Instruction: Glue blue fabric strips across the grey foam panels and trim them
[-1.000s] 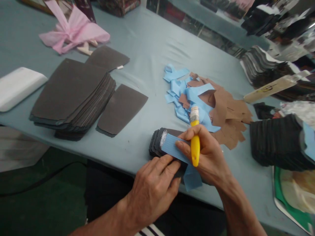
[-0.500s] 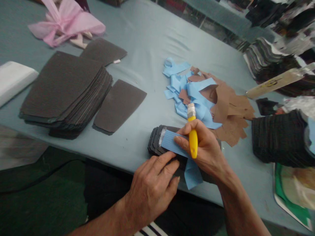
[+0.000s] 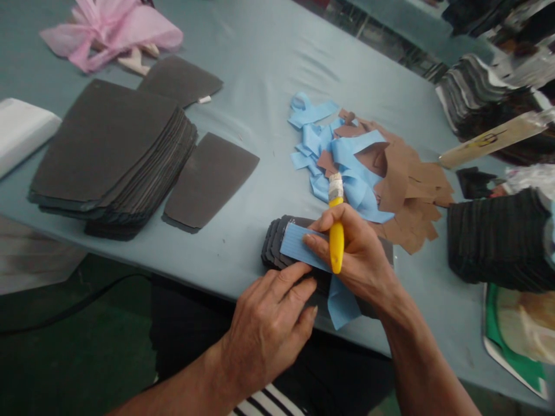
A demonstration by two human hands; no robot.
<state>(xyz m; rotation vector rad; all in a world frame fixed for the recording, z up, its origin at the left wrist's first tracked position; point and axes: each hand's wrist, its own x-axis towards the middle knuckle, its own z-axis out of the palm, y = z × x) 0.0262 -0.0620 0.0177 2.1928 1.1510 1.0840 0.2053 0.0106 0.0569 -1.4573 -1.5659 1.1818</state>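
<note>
A narrow stack of dark grey pieces (image 3: 272,245) lies at the table's front edge. On top of it is a light-blue strip (image 3: 295,242), its other end hanging over the front. A yellow-handled brush (image 3: 336,231), its bristles whitish and pointing away from me, is held in my right hand (image 3: 358,248). The thumb and fingertips of that hand press on the blue strip. My left hand (image 3: 273,318) rests against the stack's near side, index fingertip beside the strip and thumb apart from the fingers.
Blue scraps (image 3: 358,167) and brown scraps (image 3: 407,185) lie beyond the brush. A tall stack of dark panels (image 3: 108,144) and a separate dark panel (image 3: 212,182) are at left. Another dark stack (image 3: 494,240) and a green-and-white tray (image 3: 498,346) are at right.
The blue strip's left end now covers most of the whitish smear that showed beside it. My right hand and the brush have shifted slightly; my left hand stays by the stack.
</note>
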